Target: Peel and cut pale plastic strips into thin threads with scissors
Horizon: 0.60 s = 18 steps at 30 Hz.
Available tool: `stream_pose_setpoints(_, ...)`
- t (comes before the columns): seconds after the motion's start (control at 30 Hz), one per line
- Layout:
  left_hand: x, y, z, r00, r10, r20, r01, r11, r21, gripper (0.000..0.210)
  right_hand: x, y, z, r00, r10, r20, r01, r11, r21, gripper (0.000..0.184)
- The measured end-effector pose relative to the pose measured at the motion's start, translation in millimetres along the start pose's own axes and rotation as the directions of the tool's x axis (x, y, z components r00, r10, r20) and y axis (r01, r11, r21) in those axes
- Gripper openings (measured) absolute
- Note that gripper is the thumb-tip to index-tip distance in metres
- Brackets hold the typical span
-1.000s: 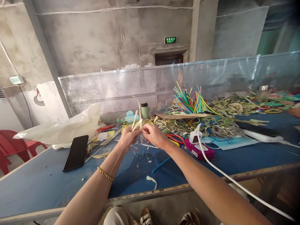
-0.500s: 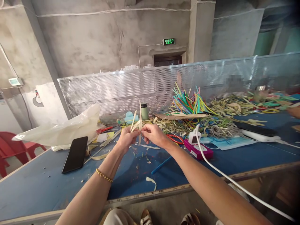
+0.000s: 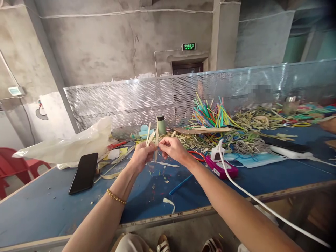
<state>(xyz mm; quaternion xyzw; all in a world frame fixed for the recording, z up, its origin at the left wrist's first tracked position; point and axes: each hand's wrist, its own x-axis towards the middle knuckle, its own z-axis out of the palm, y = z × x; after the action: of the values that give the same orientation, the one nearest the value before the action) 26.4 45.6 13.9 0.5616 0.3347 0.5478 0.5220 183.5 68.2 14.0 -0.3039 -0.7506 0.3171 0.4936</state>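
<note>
Pale, flat strips of dried leaf [image 3: 150, 134] stand up from my left hand [image 3: 143, 154], which is closed around their lower ends. One longer strip [image 3: 157, 131] rises upright between the two hands, and its lower end hangs below the fingers. My right hand [image 3: 172, 148] pinches this strip at about its middle, close beside the left fingertips. Both hands are held above the blue table [image 3: 147, 210]. Where exactly each fingertip presses is too small to make out.
A black phone [image 3: 83, 173] and plastic bag [image 3: 68, 143] lie left. Behind are a green bottle [image 3: 161, 126], colourful tubes [image 3: 212, 115] and dried-leaf piles [image 3: 252, 120]. Right are a purple power strip [image 3: 223, 168], white cable [image 3: 252, 199] and blue mask [image 3: 259, 160]. Another person's hand [image 3: 329, 124] shows far right.
The upright strip's bent top has shortened and straightened somewhat, and the strips in my left hand stand a little steeper. Both hands stay nearly in place.
</note>
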Motion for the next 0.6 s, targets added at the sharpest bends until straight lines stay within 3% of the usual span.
stream_pose_setpoints(0.33,-1,1,-0.2,1.0,-0.012,-0.011,0.012,1.0,0.028,0.025,-1,2,2,0.999,-0.013,0.049,0.012,1.0,0.016,0.012)
stream_pose_setpoints(0.6,-1,1,0.2,0.999,0.003,-0.053,0.002,0.997,0.083,0.026,0,9,4,0.999,-0.026,0.03,0.027,0.999,-0.033,0.004)
